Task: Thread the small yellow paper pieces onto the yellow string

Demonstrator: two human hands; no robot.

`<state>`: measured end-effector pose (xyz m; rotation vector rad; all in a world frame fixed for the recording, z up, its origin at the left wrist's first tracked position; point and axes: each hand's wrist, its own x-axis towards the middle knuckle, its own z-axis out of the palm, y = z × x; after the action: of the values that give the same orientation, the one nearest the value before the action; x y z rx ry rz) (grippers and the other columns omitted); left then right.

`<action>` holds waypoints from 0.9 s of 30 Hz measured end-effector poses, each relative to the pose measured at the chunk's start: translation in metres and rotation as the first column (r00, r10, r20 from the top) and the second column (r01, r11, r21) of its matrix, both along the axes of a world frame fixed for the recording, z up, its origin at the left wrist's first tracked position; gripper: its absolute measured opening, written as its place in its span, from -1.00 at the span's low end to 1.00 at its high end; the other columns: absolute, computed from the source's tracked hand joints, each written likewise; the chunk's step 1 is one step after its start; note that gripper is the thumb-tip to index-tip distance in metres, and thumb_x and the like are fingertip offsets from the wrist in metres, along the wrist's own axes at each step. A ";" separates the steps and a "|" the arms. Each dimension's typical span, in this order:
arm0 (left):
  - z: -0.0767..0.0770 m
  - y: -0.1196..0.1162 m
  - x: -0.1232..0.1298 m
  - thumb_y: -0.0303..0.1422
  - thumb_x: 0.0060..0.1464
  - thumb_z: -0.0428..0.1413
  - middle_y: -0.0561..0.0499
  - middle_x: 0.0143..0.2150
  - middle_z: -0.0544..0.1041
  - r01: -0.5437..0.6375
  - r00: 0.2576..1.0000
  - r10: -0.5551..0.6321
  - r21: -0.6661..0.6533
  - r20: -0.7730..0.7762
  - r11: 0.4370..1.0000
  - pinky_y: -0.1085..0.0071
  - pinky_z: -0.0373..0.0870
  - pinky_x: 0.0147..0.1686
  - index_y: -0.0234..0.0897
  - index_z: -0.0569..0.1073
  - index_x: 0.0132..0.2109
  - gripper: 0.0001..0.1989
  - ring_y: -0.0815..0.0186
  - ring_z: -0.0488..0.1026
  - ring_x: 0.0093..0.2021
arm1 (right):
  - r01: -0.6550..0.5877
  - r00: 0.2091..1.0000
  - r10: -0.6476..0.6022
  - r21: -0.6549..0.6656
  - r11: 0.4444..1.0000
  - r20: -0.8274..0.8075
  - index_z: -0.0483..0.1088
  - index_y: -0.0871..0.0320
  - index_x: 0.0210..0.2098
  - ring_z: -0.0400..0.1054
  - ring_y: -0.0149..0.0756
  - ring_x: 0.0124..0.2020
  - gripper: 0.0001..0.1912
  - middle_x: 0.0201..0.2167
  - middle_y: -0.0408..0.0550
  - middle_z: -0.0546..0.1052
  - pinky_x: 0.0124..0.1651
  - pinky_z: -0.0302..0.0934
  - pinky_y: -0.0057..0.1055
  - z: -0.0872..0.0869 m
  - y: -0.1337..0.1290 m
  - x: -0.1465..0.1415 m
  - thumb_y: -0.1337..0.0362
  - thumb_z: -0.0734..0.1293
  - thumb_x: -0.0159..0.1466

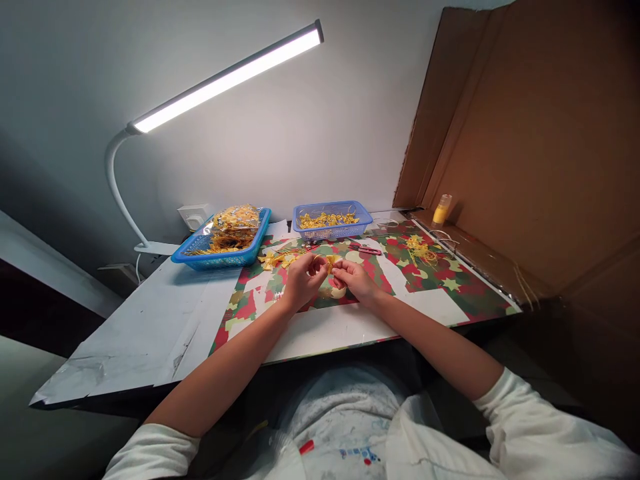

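Over the middle of the table, my left hand (303, 280) and my right hand (354, 279) meet at their fingertips. Between them is a small yellow ribbon bow (331, 262), pinched by the fingers of both hands. Its lower part is hidden by my fingertips. Just beyond my left hand lie several yellow bows with thin ties (274, 260) on the patterned sheet. A pair of small red-handled snips (365, 249) rests a little past my right hand. Farther right is a loose heap of yellow ties (421, 251).
A blue basket (220, 259) at the left holds packed gold-yellow pieces. The blue-violet basket (333, 232) at the back holds more yellow bows. A white lamp (117, 180) arches above. Cardboard (525, 153) walls the right side, near a small yellow-filled bottle (442, 209).
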<state>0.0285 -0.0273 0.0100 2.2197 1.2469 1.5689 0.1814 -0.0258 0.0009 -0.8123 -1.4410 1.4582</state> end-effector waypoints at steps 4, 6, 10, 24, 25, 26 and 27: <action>0.001 -0.001 -0.002 -0.41 -0.01 0.11 0.09 -0.52 0.40 -0.007 1.000 0.007 0.022 -0.018 1.000 0.47 0.25 -0.45 -0.26 0.41 -0.40 -0.96 0.42 0.27 -0.51 | 0.010 1.000 -0.010 0.006 1.000 -0.005 0.24 0.15 -0.43 0.08 -0.49 -0.62 -0.68 -0.68 -0.27 0.27 -0.48 -0.06 -0.45 0.002 -0.001 0.000 0.04 0.35 0.05; 0.001 -0.002 -0.002 -0.40 -0.01 0.12 0.08 -0.51 0.42 -0.004 1.000 0.005 0.028 -0.026 1.000 0.47 0.25 -0.43 -0.26 0.42 -0.40 -0.96 0.42 0.28 -0.50 | 0.010 1.000 -0.010 0.006 1.000 -0.011 0.24 0.15 -0.42 0.09 -0.49 -0.61 -0.68 -0.67 -0.27 0.27 -0.47 -0.04 -0.44 0.003 -0.001 0.000 0.04 0.35 0.04; 0.002 -0.002 -0.002 -0.37 0.02 0.11 0.07 -0.52 0.42 -0.009 1.000 0.009 0.020 -0.024 1.000 0.46 0.26 -0.42 -0.25 0.43 -0.42 -0.91 0.41 0.28 -0.50 | 0.011 1.000 -0.011 -0.002 1.000 -0.011 0.25 0.14 -0.42 0.11 -0.48 -0.60 -0.68 -0.67 -0.28 0.27 -0.46 -0.02 -0.43 0.003 -0.001 0.000 0.03 0.35 0.04; 0.001 -0.001 -0.002 -0.41 -0.03 0.11 0.10 -0.58 0.32 0.003 0.998 0.001 0.073 -0.059 0.997 0.48 0.20 -0.45 -0.26 0.33 -0.54 -0.83 0.43 0.22 -0.53 | 0.000 1.000 0.000 -0.009 1.000 -0.013 0.25 0.15 -0.44 0.10 -0.50 -0.61 -0.68 -0.68 -0.28 0.28 -0.46 -0.03 -0.44 0.001 -0.001 0.000 0.04 0.35 0.04; 0.001 -0.001 -0.001 -0.41 -0.03 0.11 0.10 -0.58 0.32 0.011 0.998 -0.007 0.064 -0.056 0.998 0.48 0.21 -0.45 -0.26 0.33 -0.54 -0.83 0.43 0.22 -0.52 | 0.001 1.000 -0.001 -0.011 1.000 -0.016 0.25 0.15 -0.44 0.10 -0.50 -0.61 -0.67 -0.68 -0.28 0.28 -0.46 -0.03 -0.44 0.001 -0.001 0.000 0.03 0.36 0.04; 0.000 0.000 -0.001 -0.40 -0.04 0.12 0.10 -0.57 0.32 0.014 0.999 -0.012 0.038 -0.037 0.999 0.48 0.22 -0.45 -0.26 0.34 -0.53 -0.84 0.42 0.23 -0.52 | 0.002 1.000 -0.002 -0.012 1.000 -0.020 0.25 0.15 -0.44 0.10 -0.50 -0.60 -0.67 -0.68 -0.28 0.27 -0.46 -0.03 -0.44 0.001 0.000 0.000 0.03 0.36 0.04; 0.000 0.001 -0.001 -0.37 -0.03 0.12 0.09 -0.54 0.35 0.018 1.000 -0.018 -0.007 0.002 1.000 0.47 0.24 -0.44 -0.26 0.37 -0.50 -0.87 0.42 0.25 -0.50 | 0.006 1.000 -0.006 -0.014 1.000 -0.026 0.25 0.15 -0.43 0.11 -0.49 -0.60 -0.66 -0.68 -0.29 0.27 -0.46 -0.03 -0.45 0.001 0.000 0.000 0.02 0.36 0.03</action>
<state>0.0270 -0.0266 0.0099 2.2182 1.2269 1.5573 0.1814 -0.0260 0.0022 -0.8027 -1.4090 1.4710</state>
